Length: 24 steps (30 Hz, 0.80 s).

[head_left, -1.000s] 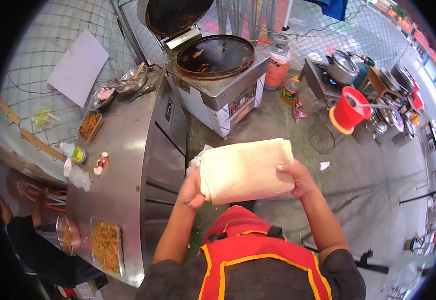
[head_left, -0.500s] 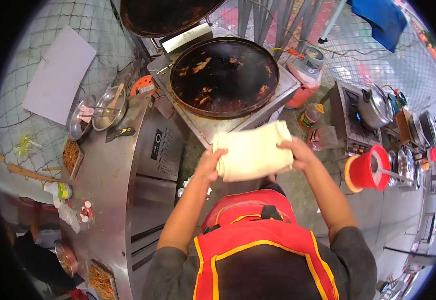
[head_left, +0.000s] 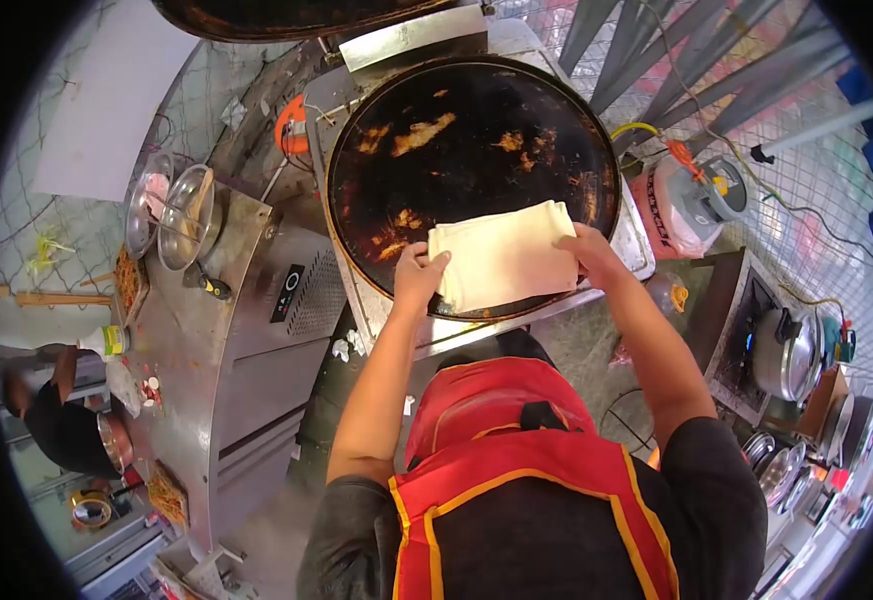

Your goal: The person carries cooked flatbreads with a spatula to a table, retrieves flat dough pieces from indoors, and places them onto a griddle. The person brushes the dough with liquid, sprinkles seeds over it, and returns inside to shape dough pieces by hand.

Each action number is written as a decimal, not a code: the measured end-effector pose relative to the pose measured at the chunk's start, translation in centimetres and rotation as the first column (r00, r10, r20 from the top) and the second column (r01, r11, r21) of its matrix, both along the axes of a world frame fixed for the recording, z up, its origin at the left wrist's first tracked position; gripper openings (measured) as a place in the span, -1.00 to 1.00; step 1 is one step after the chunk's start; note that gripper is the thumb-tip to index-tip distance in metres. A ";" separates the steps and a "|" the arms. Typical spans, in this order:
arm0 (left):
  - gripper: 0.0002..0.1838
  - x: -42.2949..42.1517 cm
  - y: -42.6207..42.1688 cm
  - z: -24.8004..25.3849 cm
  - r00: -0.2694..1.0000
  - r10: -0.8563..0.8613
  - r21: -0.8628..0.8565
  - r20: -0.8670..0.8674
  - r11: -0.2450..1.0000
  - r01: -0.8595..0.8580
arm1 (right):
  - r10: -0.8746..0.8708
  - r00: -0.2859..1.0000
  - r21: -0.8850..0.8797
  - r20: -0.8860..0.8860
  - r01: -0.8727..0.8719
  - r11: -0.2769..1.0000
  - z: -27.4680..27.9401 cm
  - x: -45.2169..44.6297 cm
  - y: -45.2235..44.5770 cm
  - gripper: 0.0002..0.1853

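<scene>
Head view, dough sheet (head_left: 506,262): pale, roughly rectangular, over the near part of the black griddle (head_left: 456,170); contact of its underside with the metal, cannot tell
Left hand (head_left: 419,278): thumb on top of the sheet's left edge, fingers curled close, holding it
Right hand (head_left: 590,254): thumb over the right edge, gripping it; other fingers mostly hidden
Black griddle: round, brown patches, lid (head_left: 286,14) raised behind
Left side: steel counter (head_left: 191,350), two metal bowls (head_left: 184,218) at far end
Right side: gas cylinder (head_left: 668,215) near the griddle

Bright scene, glare on metal flap (head_left: 414,40), fisheye bowing (black corners)
</scene>
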<state>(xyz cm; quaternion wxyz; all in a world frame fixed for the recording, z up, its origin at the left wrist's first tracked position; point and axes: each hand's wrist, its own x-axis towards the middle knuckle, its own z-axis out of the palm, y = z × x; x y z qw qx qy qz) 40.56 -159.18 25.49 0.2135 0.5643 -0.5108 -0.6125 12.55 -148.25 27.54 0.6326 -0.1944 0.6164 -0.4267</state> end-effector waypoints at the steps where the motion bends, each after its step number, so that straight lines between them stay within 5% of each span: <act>1: -0.49 -0.1 0.4 2.7 0.915 -0.040 -0.226 0.401 0.964 0.142 | 0.055 0.923 -0.022 -0.381 -0.068 0.997 -0.5 -0.2 0.0 -0.53; 3: -0.45 0.0 0.2 1.8 0.774 0.054 -0.531 0.631 0.758 0.380 | 0.076 0.362 -0.001 -0.929 -0.209 0.978 -1.4 -0.7 0.0 -0.49; 4: -0.45 -0.5 -0.1 1.6 0.773 -0.009 -0.558 0.635 0.687 0.466 | -0.032 0.287 -0.120 -0.957 -0.295 0.948 -1.8 -0.9 -0.3 -0.43; 7: -0.44 -1.7 -0.1 0.9 0.694 -0.141 -0.565 0.706 0.479 0.672 | 0.004 0.156 -0.062 -0.988 -0.418 0.907 -2.9 -0.5 -2.2 -0.42; 9: -0.45 -2.3 0.1 0.4 0.575 -0.135 -0.485 0.807 0.404 0.776 | 0.050 0.159 -0.018 -0.986 -0.402 0.915 -3.4 0.1 -2.8 -0.40; 17: -0.49 -3.4 -0.5 2.6 0.597 -0.164 -0.415 0.785 0.577 0.703 | 0.046 0.131 0.007 -0.990 -0.285 0.958 -1.4 1.0 -3.6 -0.64; 20: -0.53 -3.3 -1.0 1.9 0.627 -0.171 -0.451 0.760 0.556 0.698 | 0.047 0.118 -0.013 -0.992 -0.467 0.884 -2.6 1.2 -3.2 -0.74; 24: -0.51 -3.5 -1.1 1.2 0.588 -0.246 -0.433 0.771 0.475 0.766 | -0.062 0.360 -0.296 -0.931 -0.645 0.705 -0.5 4.2 0.6 -0.78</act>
